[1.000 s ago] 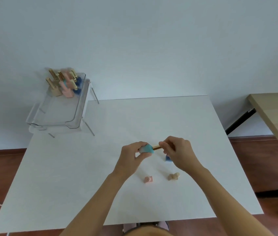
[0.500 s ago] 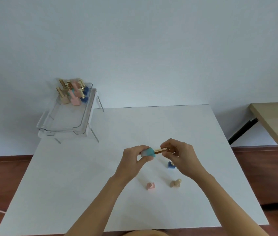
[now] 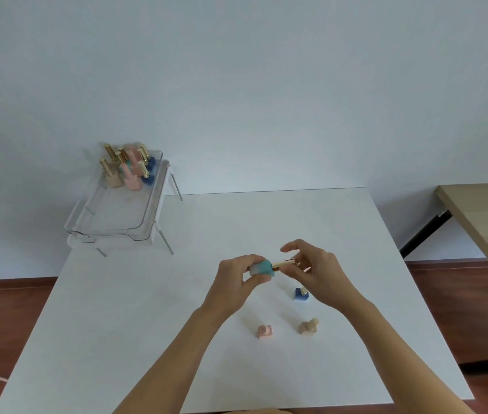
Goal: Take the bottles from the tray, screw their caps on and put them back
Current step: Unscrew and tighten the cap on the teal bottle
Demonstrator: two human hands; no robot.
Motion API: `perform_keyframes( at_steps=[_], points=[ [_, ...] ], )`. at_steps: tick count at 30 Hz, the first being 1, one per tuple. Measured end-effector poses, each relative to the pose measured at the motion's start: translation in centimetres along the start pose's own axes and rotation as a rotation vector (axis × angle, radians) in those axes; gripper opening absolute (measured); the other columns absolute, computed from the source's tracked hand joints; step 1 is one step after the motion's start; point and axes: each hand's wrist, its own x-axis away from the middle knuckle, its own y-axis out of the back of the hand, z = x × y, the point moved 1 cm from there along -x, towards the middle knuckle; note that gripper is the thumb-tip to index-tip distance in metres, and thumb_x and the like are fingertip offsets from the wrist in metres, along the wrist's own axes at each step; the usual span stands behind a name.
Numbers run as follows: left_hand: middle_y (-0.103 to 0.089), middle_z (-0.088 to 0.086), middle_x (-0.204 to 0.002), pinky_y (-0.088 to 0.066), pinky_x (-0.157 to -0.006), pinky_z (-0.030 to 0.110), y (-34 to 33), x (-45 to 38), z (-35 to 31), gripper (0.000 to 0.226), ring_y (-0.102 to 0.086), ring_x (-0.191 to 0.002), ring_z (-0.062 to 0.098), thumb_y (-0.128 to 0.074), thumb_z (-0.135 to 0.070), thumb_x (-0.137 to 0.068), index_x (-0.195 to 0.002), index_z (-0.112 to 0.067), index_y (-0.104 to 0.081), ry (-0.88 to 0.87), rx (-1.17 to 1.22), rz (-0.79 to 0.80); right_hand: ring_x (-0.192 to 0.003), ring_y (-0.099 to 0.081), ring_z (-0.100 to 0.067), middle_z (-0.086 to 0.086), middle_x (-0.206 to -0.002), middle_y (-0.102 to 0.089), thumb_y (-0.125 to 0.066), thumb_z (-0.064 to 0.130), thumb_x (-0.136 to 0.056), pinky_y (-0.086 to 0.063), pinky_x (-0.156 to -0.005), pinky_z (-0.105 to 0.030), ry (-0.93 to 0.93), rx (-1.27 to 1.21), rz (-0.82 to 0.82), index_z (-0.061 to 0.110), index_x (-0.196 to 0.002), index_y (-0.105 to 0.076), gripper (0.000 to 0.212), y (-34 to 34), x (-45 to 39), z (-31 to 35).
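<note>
My left hand grips a small teal bottle, held sideways above the white table. Its gold cap points right, pinched between the thumb and fingers of my right hand; the index finger is lifted off. Three bottles stand on the table below: a blue one close under my right hand, a pink one and a beige one. The clear tray on its white stand at the far left holds several capped bottles at its far end.
A wooden table with a black leg stands to the right, separated by a gap. The wall runs right behind the white table. Brown floor shows on both sides, with a pale cord at the lower left.
The camera has tilted up, so everything sits lower in view. My right hand's fingers have shifted on the gold cap, the index finger now raised. The left hand keeps the teal bottle.
</note>
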Motion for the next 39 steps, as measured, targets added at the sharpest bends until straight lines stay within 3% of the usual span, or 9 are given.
perform_keyframes(
  at_steps=[4,6,11,16,19,25,30,35,39],
  points=[
    [-0.072,-0.009,-0.098,-0.049,-0.08,0.01,0.0,-0.2,0.0,0.025,-0.06,-0.094,0.002,-0.075,-0.025,-0.083,-0.107,-0.022,-0.071,-0.008,0.0,-0.001,-0.063,-0.058,-0.012,0.002,-0.069,-0.067,-0.071,0.014,-0.083,-0.046,-0.059,-0.016,0.056,-0.042,-0.053,0.026,-0.086,-0.067,0.013,0.0,0.2,-0.2],
    [-0.072,-0.009,-0.097,-0.05,-0.081,0.015,0.0,-0.3,-0.1,0.024,-0.062,-0.093,0.007,-0.075,-0.024,-0.083,-0.106,-0.021,-0.071,-0.014,0.007,0.006,-0.058,-0.056,-0.02,-0.005,-0.065,-0.066,-0.067,0.02,-0.086,-0.045,-0.055,-0.024,0.028,-0.036,-0.068,0.02,-0.081,-0.067,0.005,-0.1,0.2,-0.2],
    [-0.072,-0.009,-0.096,-0.051,-0.083,0.016,0.0,-0.5,-0.3,0.022,-0.063,-0.092,0.008,-0.075,-0.025,-0.083,-0.104,-0.023,-0.07,-0.03,0.013,0.018,-0.042,-0.043,-0.008,-0.008,-0.057,-0.063,-0.054,0.042,-0.092,-0.037,-0.044,-0.015,-0.028,0.014,-0.089,0.014,-0.068,-0.061,0.038,-0.5,0.1,-0.4],
    [-0.072,-0.009,-0.097,-0.052,-0.084,0.019,-0.4,-0.5,-0.1,0.023,-0.062,-0.092,0.009,-0.075,-0.028,-0.083,-0.105,-0.025,-0.07,-0.003,0.003,0.037,-0.067,-0.061,-0.008,0.009,-0.073,-0.066,-0.066,0.025,-0.088,-0.049,-0.063,-0.013,0.088,-0.017,-0.078,0.027,-0.098,-0.066,0.011,0.0,0.5,-0.8],
    [-0.072,-0.008,-0.096,-0.052,-0.082,0.021,-0.8,-0.6,0.0,0.023,-0.062,-0.092,0.011,-0.074,-0.028,-0.083,-0.105,-0.025,-0.07,-0.003,0.007,0.049,-0.063,-0.053,-0.009,0.013,-0.064,-0.06,-0.068,0.015,-0.086,-0.042,-0.059,-0.01,0.095,-0.012,-0.125,0.024,-0.09,-0.068,0.009,-0.2,0.6,-0.8],
    [-0.071,-0.008,-0.093,-0.05,-0.081,0.021,-1.7,-1.0,0.2,0.02,-0.062,-0.089,0.011,-0.074,-0.029,-0.083,-0.103,-0.027,-0.069,-0.013,0.004,0.065,-0.055,-0.049,-0.016,-0.003,-0.061,-0.063,-0.066,0.014,-0.087,-0.039,-0.051,-0.013,0.048,-0.033,-0.173,0.017,-0.086,-0.068,0.004,-0.4,0.7,-1.6],
    [-0.071,-0.009,-0.094,-0.049,-0.079,0.01,-3.1,-1.5,0.5,0.022,-0.061,-0.089,0.002,-0.073,-0.027,-0.084,-0.105,-0.023,-0.069,-0.052,-0.022,0.077,-0.054,-0.047,-0.016,-0.011,-0.063,-0.065,-0.066,0.014,-0.087,-0.038,-0.05,-0.012,-0.016,-0.039,-0.217,0.018,-0.083,-0.067,0.006,-0.6,0.8,-2.9],
    [-0.068,-0.011,-0.092,-0.044,-0.075,0.003,-4.7,-2.5,1.0,0.024,-0.058,-0.086,-0.007,-0.073,-0.025,-0.084,-0.107,-0.019,-0.069,-0.072,-0.028,0.106,-0.053,-0.045,-0.007,-0.009,-0.063,-0.064,-0.067,0.015,-0.086,-0.039,-0.05,-0.008,-0.066,-0.047,-0.235,0.019,-0.083,-0.068,0.005,0.1,0.7,-4.5],
    [-0.069,-0.01,-0.096,-0.045,-0.078,0.006,-6.5,-3.9,1.7,0.028,-0.061,-0.089,0.002,-0.074,-0.023,-0.082,-0.109,-0.022,-0.066,-0.061,-0.03,0.182,-0.056,-0.045,-0.009,-0.003,-0.065,-0.065,-0.068,0.017,-0.085,-0.039,-0.056,-0.01,-0.119,-0.029,-0.261,0.02,-0.085,-0.07,0.004,0.9,0.3,-6.5]
  ],
)
